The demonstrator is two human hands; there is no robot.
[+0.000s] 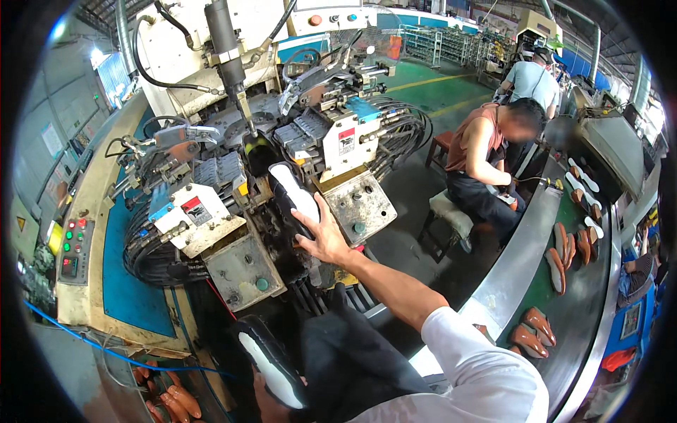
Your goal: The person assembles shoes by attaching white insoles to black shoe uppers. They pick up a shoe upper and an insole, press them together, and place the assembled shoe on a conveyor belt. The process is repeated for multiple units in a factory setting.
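Note:
A black shoe upper with a white bottom (285,185) sits bottom-up in the middle of a large machine (233,134), between its two clamp units. My right hand (326,231) reaches over its near end with fingers spread, one fingertip touching the white bottom. Low in the view, my left hand (269,400) holds a second black shoe (262,337), also with its white bottom turned up. Most of the left hand's fingers are hidden beneath that shoe.
A control panel (75,247) with coloured buttons is at left. Brown shoes (557,257) lie along a conveyor (522,264) at right, others (176,402) at lower left. A co-worker (486,158) sits on a stool by the conveyor; another person (534,84) stands behind.

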